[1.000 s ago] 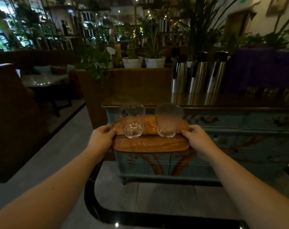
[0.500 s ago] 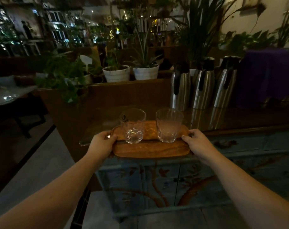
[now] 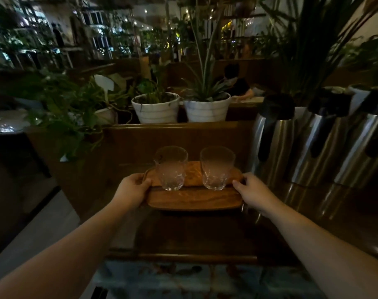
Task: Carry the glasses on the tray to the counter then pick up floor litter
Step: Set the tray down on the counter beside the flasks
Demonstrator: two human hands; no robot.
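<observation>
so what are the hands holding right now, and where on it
Both hold the wooden tray by its short ends: left hand at the left end, right hand at the right. Two glasses stand on it untouched.

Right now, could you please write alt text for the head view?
Two hands, left and right, hold a wooden tray with two upright glasses over a dark counter; steel flasks stand to the right.

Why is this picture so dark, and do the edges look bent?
Head view: the room is dim, so the counter is nearly black; the steel flasks catch pale streaks of light; the wide lens splays the flasks and forearms outward at the edges; background lights are soft and blurry.
</observation>
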